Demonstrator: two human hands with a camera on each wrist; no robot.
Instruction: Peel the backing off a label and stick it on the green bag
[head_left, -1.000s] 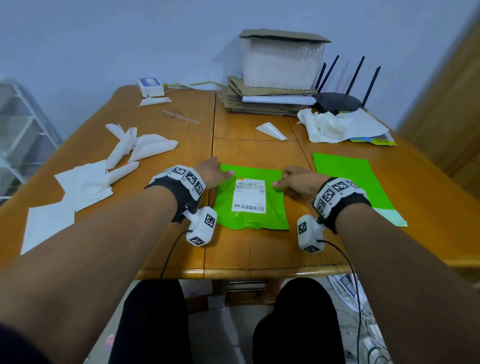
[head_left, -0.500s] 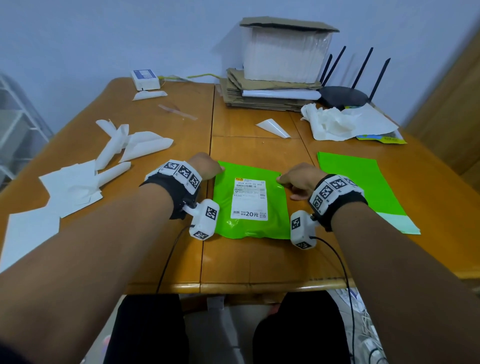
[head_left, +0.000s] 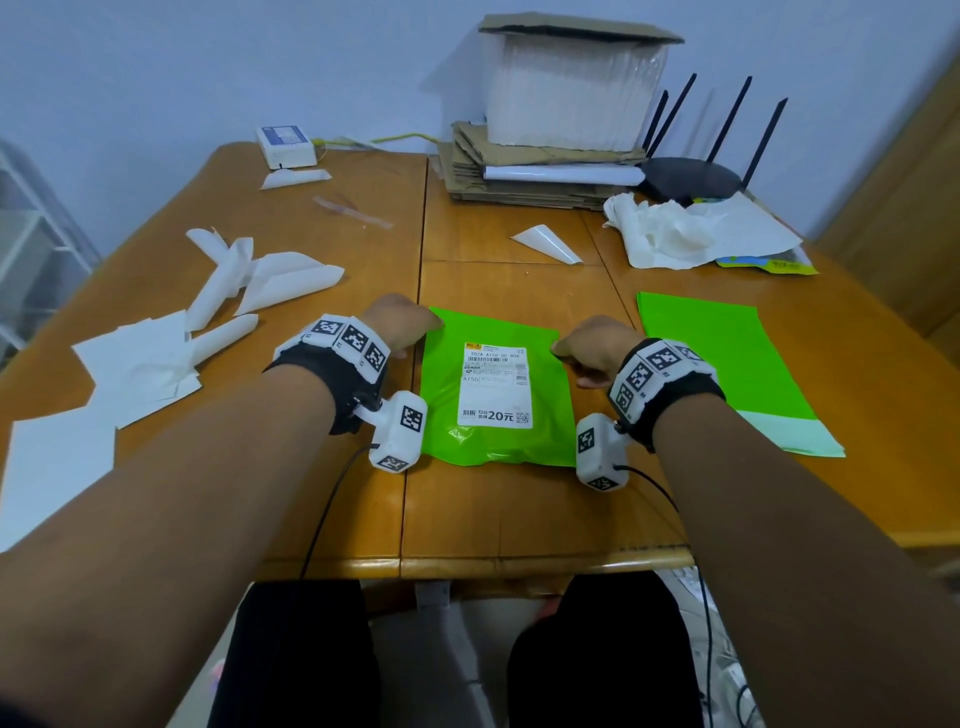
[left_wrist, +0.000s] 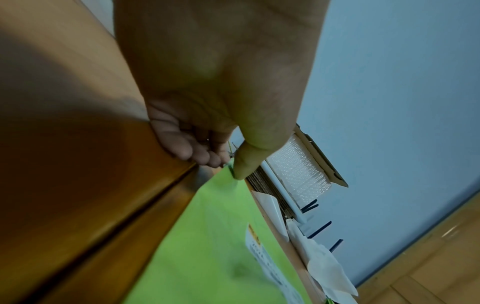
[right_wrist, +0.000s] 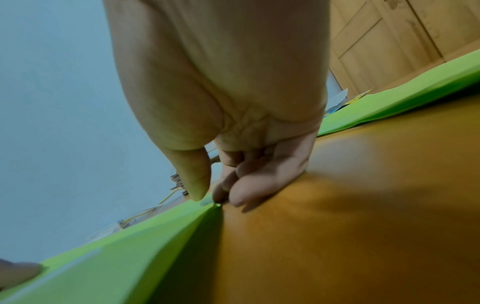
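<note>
Label (head_left: 496, 384) is stuck flat on the green bag (head_left: 447, 415); its far corners are pinched by the left hand (head_left: 400, 325) and right hand (head_left: 597, 348) on the counter (head_left: 509, 514).

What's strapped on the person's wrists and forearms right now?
Bare forearms, no sleeves. Each wrist has a black strap topped by white blocks printed with black square markers, plus a white marker-printed camera pod trailing a thin black cable.

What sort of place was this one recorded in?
Probably a room at home used as a small parcel-packing station: a wooden table, a router by the wall, flattened cardboard under a bubble-wrap stack, and a labelled green bag beside spare mailers.
</note>
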